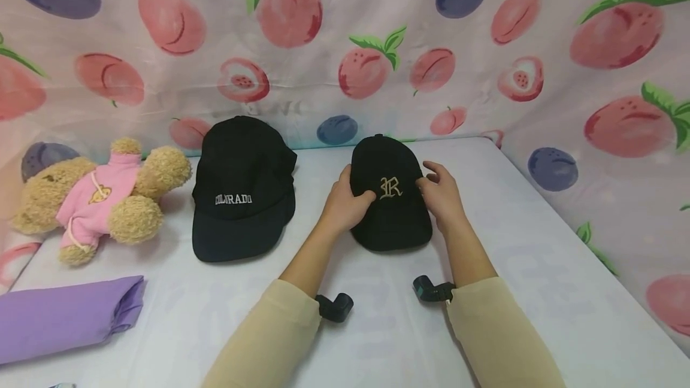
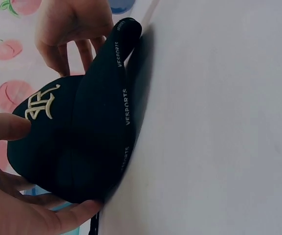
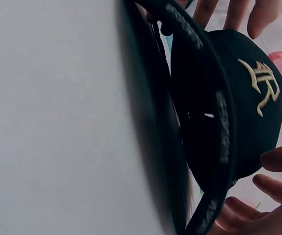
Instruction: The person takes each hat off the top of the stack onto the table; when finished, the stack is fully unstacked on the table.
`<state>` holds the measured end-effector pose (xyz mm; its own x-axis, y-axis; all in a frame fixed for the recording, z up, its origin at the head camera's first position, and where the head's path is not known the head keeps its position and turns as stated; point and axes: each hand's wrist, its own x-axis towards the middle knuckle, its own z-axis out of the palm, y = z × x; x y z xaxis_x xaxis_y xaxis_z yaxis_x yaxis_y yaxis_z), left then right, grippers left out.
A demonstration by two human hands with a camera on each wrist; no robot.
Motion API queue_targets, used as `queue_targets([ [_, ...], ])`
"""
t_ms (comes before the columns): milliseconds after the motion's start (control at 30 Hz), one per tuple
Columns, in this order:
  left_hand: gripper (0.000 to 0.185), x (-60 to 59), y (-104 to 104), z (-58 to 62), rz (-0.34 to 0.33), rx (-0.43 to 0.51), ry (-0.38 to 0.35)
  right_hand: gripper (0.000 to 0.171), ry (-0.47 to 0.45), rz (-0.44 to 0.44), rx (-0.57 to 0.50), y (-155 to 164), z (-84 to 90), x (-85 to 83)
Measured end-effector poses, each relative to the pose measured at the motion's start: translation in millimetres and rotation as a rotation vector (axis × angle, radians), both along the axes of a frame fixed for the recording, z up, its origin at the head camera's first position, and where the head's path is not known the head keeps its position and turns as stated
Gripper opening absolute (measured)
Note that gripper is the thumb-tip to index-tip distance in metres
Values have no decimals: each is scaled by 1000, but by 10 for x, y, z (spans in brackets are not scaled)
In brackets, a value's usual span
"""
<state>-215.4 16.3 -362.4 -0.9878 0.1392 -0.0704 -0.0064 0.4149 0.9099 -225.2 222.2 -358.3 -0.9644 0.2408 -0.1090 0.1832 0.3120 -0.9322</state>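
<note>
A black baseball cap (image 1: 389,223) with a gold embroidered R stands between the hands, its brim toward me. My left hand (image 1: 344,205) grips its left side, thumb on the front and fingers behind. At the cap's right side is my right hand (image 1: 443,196). Its thumb touches the crown's edge, while the index finger is apart from the cap. In the right wrist view the cap's brim (image 3: 224,122) is raised off the white surface, and small lettering runs along its edge.
Left of the hands lies another black cap (image 1: 242,166) marked COLORADO. A teddy bear (image 1: 88,196) in pink clothes lies at the far left, with a folded purple cloth (image 1: 64,319) in front. Fruit-patterned fabric (image 1: 302,64) hangs behind the white table (image 1: 377,340).
</note>
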Motion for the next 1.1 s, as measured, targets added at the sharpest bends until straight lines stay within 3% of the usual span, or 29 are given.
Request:
queue_targets([
  [300, 87, -28, 90, 6, -28, -10, -8, 57, 4, -12, 23, 0, 0, 16],
  [467, 86, -38, 137, 1, -27, 6, -21, 58, 25, -18, 117, -6, -16, 14],
  [600, 84, -48, 157, 23, -21, 15, -30, 61, 77, -18, 217, -27, -22, 22],
  [933, 80, -93, 163, 61, -9, 39, -66, 62, 282, -28, 323, -117, -32, 32],
  [1100, 80, -126, 175, 56, -13, 60, -88, 70, 300, 31, 355, -141, -65, 27],
])
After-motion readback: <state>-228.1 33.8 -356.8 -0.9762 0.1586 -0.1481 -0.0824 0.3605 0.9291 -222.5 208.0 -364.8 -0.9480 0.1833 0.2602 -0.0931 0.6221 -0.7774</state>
